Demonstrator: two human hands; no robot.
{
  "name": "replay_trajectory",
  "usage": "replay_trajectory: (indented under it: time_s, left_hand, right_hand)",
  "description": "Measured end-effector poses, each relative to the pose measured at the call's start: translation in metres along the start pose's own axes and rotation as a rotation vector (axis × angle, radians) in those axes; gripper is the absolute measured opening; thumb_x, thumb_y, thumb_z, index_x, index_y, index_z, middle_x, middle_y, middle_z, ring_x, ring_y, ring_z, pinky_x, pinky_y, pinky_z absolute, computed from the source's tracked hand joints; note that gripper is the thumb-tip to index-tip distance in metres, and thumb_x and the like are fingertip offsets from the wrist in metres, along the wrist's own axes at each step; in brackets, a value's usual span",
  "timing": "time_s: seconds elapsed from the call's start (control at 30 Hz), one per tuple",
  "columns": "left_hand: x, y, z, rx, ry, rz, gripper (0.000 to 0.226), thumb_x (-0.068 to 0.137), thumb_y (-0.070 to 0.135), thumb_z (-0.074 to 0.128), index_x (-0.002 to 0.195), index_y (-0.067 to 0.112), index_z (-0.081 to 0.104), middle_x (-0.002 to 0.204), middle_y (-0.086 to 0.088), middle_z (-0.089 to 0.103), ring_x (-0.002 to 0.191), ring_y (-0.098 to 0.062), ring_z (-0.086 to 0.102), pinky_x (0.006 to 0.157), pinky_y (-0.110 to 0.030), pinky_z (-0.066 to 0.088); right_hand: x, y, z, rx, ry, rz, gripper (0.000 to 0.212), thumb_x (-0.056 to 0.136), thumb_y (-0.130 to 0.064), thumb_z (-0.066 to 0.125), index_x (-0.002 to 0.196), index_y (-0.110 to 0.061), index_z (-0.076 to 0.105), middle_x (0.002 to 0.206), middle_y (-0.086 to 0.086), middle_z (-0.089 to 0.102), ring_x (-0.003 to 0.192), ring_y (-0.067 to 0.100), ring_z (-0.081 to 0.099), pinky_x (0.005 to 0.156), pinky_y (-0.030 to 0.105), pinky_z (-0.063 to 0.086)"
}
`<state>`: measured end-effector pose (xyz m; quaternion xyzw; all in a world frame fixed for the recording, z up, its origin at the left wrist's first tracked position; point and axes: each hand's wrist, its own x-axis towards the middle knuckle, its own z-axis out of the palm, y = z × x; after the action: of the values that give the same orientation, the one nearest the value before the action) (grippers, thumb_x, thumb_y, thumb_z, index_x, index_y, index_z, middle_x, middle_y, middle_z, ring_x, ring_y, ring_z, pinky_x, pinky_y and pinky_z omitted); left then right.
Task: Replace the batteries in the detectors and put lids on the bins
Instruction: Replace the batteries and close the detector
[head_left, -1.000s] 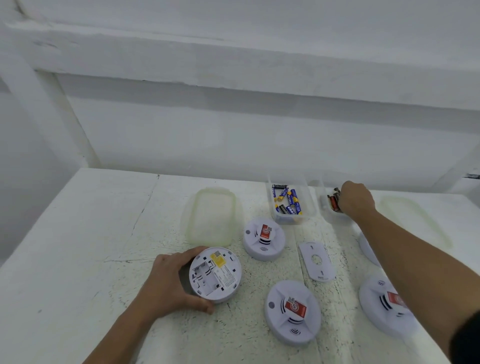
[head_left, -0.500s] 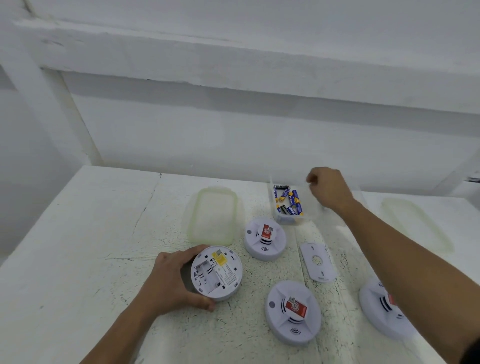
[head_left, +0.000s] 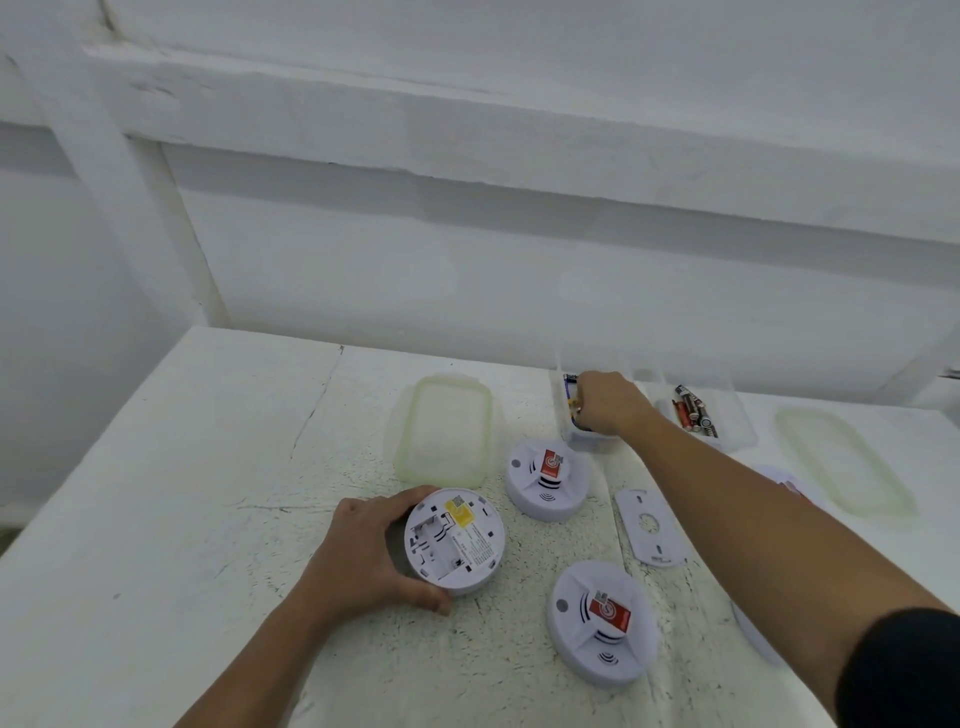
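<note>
Two hands on the battery swap: left hand (head_left: 363, 556) grips the flipped detector (head_left: 454, 540) on the table (head_left: 182, 519), bay empty, right hand (head_left: 610, 402) digs in the fresh-battery bin (head_left: 587, 446) (can't tell if it's got one), so next up is probably seating cells right-way-round.

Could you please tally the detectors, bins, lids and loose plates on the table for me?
Detectors: 5 (two partly hidden)
Bins: 2
Lids: 2
Plate: 1
Total: 10
</note>
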<state>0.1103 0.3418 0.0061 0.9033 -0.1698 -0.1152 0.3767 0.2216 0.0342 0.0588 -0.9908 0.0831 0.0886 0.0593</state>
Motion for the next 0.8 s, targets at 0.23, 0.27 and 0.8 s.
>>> replay_trajectory:
  time_s: [0.23, 0.27, 0.8]
  left_hand:
    - [0.002, -0.004, 0.001, 0.019, -0.013, 0.008, 0.096, 0.028, 0.075, 0.080, 0.112, 0.072, 0.035, 0.107, 0.032, 0.055, 0.103, -0.005, 0.032, 0.080, -0.014, 0.032]
    - [0.002, -0.005, 0.001, 0.017, -0.014, 0.005, 0.096, 0.028, 0.075, 0.080, 0.112, 0.072, 0.034, 0.107, 0.031, 0.055, 0.104, -0.006, 0.032, 0.080, -0.015, 0.032]
    - [0.004, -0.009, 0.002, 0.021, 0.017, 0.130, 0.100, 0.030, 0.082, 0.074, 0.123, 0.058, 0.043, 0.098, 0.029, 0.065, 0.100, 0.003, 0.055, 0.098, -0.023, 0.027]
  right_hand:
    - [-0.018, -0.005, -0.024, 0.722, 0.177, 0.110, 0.013, 0.092, -0.005, 0.050, 0.105, -0.006, 0.051, 0.078, 0.011, 0.060, 0.052, 0.025, 0.061, 0.053, 0.033, 0.053]
    - [-0.025, -0.008, -0.029, 0.866, 0.166, 0.115, 0.016, 0.092, -0.003, 0.052, 0.108, -0.005, 0.053, 0.077, 0.011, 0.061, 0.053, 0.025, 0.063, 0.058, 0.035, 0.056]
    - [-0.159, -0.097, 0.035, 0.926, -0.196, -0.152, 0.014, 0.083, -0.005, 0.068, 0.097, -0.008, 0.068, 0.080, 0.001, 0.068, 0.063, 0.008, 0.063, 0.064, 0.022, 0.056]
